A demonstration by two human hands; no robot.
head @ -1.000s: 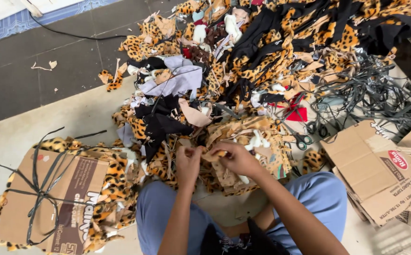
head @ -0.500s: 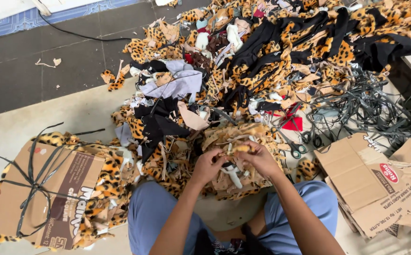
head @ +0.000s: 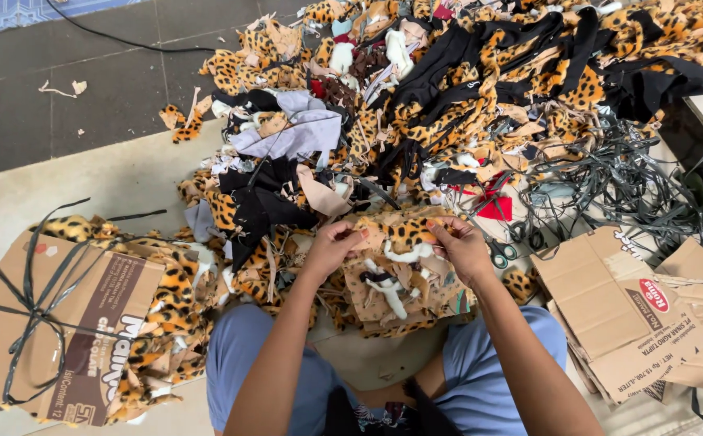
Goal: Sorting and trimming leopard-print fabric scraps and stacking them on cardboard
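- Nearest: person sits on the floor point(head: 61, 173), knees in blue fabric, arms reaching fwd over the lap.
- Left hand point(head: 331, 246) & right hand point(head: 463, 250) are apart, each pinched shut on one end of a leopard-print fabric piece point(head: 404, 230), so it's stretched flat between them – prob. held taut to check or sort it.
- The piece sits directly between the hands, at chest-forward level, just above a small stack of scraps point(head: 396, 295) on the lap; a white-and-black scrap point(head: 385, 282) lies on top of that stack, just below the held piece.
- Left side, near: cardboard bundle point(head: 61, 323) tied w/ black strap, leopard cloth spilling from its edge – looks like a packed lot set aside.
- Right side, near: flattened cardboard boxes point(head: 626, 315) lying on the floor; scissors point(head: 501, 254) just beside the right hand, within easy reach.
- Further out: big heap of scraps point(head: 464, 97), leopard, black, grey & red mixed, spreading across the floor ahead.
- Right of heap: tangle of black straps point(head: 634, 186).
- Far left: dark floor tiles w/ a thin black cable point(head: 117, 40) & a few bits of paper.
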